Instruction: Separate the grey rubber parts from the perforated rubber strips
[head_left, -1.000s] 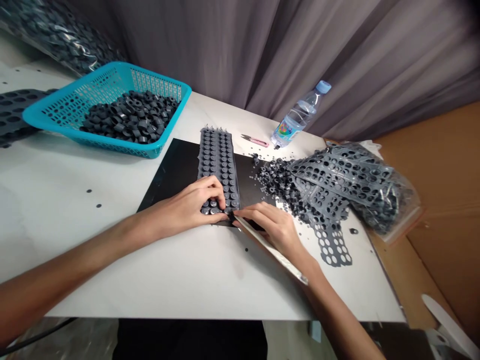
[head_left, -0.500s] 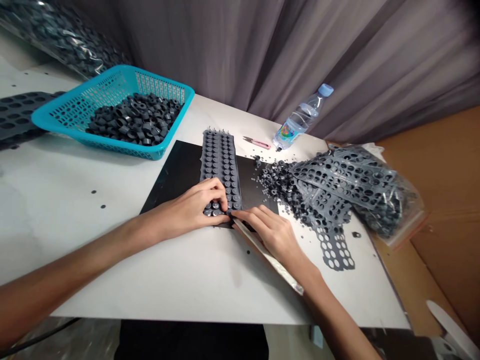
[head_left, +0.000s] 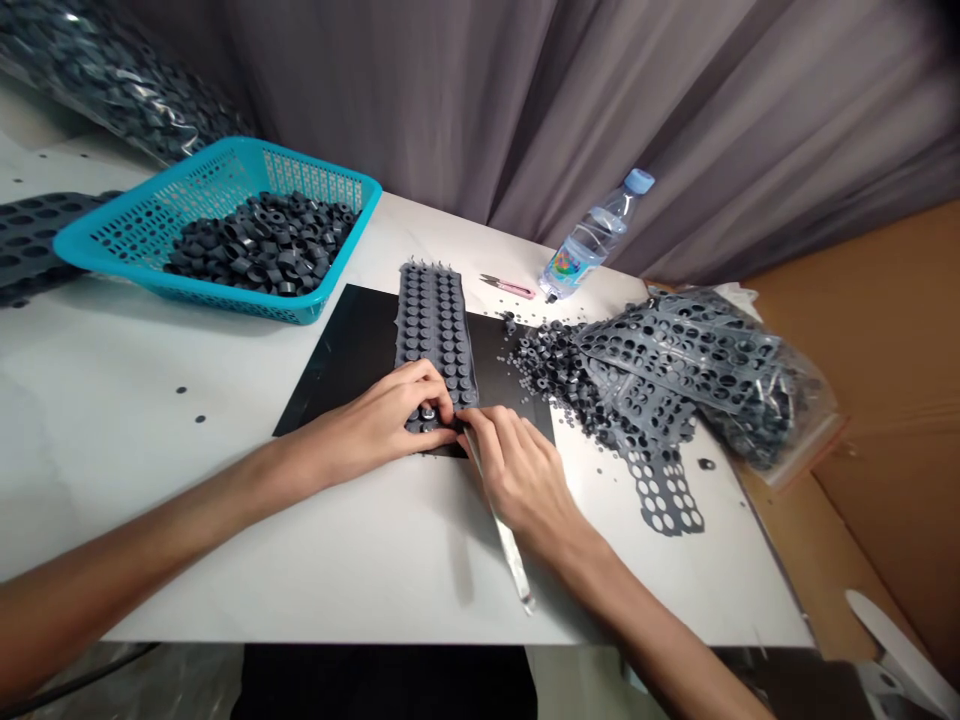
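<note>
While our right hand [head_left: 517,470] pinches a long thin blade-like tool [head_left: 501,525] near its tip, its fingers closed on it and its handle trailing back toward us over the white counter [head_left: 225,520], our left hand [head_left: 390,415] lies flat on the near end of the grey moulded strip [head_left: 436,335], fingers together and pressing it down; we judge that this keeps the strip from sliding as the tool's tip works at its near right corner. The strip rests lengthwise on a black mat [head_left: 352,350], which seems to protect the counter beneath. Just right of the mat lies a scatter of small dark rings [head_left: 544,365], running into a heap of punched-out grey sheets [head_left: 675,370], partly in a clear bag, close to our right wrist and crowding that side. Farther off, a small pink cutter [head_left: 510,287] lies beside a water bottle [head_left: 592,240] lying tilted near the curtain [head_left: 525,90]. To the far left a turquoise basket [head_left: 135,215] holds a pile of the dark rings, well apart from our hands.
</note>
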